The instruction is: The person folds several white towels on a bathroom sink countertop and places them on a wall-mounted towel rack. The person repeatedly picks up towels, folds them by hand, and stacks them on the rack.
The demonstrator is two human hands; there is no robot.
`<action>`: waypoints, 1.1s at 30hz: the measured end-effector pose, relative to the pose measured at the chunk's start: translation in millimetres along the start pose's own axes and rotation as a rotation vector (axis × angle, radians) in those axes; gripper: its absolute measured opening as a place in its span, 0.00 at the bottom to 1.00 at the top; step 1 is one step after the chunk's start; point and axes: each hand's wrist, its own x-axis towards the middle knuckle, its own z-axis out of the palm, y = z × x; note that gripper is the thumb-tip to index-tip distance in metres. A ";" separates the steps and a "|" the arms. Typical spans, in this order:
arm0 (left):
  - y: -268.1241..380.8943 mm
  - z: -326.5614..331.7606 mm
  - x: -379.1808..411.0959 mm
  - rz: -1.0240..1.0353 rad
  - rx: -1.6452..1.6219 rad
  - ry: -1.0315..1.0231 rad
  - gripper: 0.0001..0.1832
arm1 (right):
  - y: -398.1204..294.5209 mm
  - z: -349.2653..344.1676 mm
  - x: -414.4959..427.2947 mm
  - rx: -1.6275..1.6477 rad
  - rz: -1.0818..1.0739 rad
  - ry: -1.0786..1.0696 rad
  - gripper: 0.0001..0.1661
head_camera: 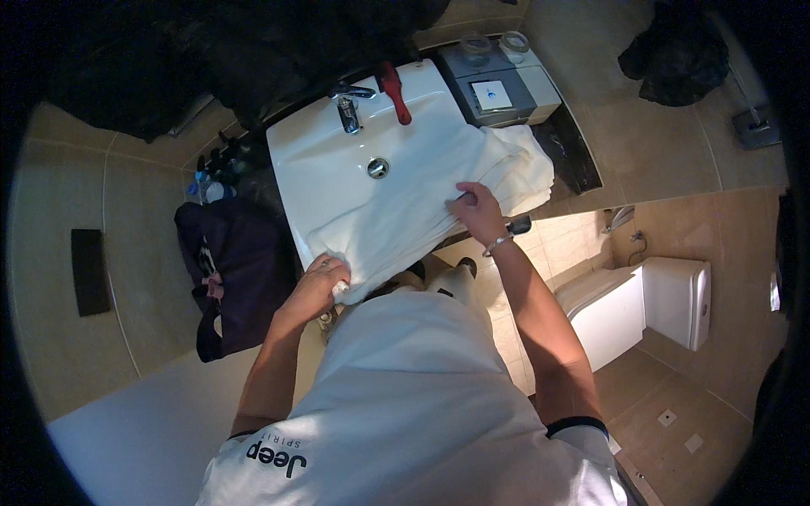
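Note:
A large white cloth point(405, 209) lies over the front and right side of a white washbasin point(316, 183). Its far right end is bunched up on the dark counter. My left hand point(319, 284), with a ring on one finger, grips the cloth's near left corner at the basin's front edge. Over the cloth's right part is my right hand point(478, 215), a bracelet on its wrist. Its fingers are loosely curled with a gap between them, and I see no cloth pinched there. Whether the fingertips touch the cloth is unclear.
Behind the drain point(378, 167) stands a chrome faucet point(348, 111). A red-handled brush point(395, 95) rests on the basin's back rim. Grey boxes point(490, 79) with glass jars point(514, 45) sit at back right. A dark bag point(247, 272) is left, a toilet point(633, 303) right.

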 end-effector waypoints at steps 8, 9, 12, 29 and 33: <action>9.9 -56.8 -11.3 0.045 0.320 0.366 0.15 | -24.0 8.7 10.6 0.356 -0.287 0.562 0.12; 10.2 -54.6 -15.5 0.053 0.246 0.296 0.14 | -17.6 8.9 -1.5 0.308 -0.417 0.558 0.12; 7.6 -36.6 -19.3 -0.018 0.093 0.043 0.11 | 10.2 23.5 -32.3 0.125 -0.156 0.508 0.14; 110.9 82.9 252.0 0.032 0.137 0.131 0.12 | 44.1 -73.4 24.8 0.848 0.396 0.378 0.21; 109.1 89.0 272.1 0.011 0.158 0.060 0.12 | 62.4 -95.2 77.1 0.776 0.605 0.269 0.25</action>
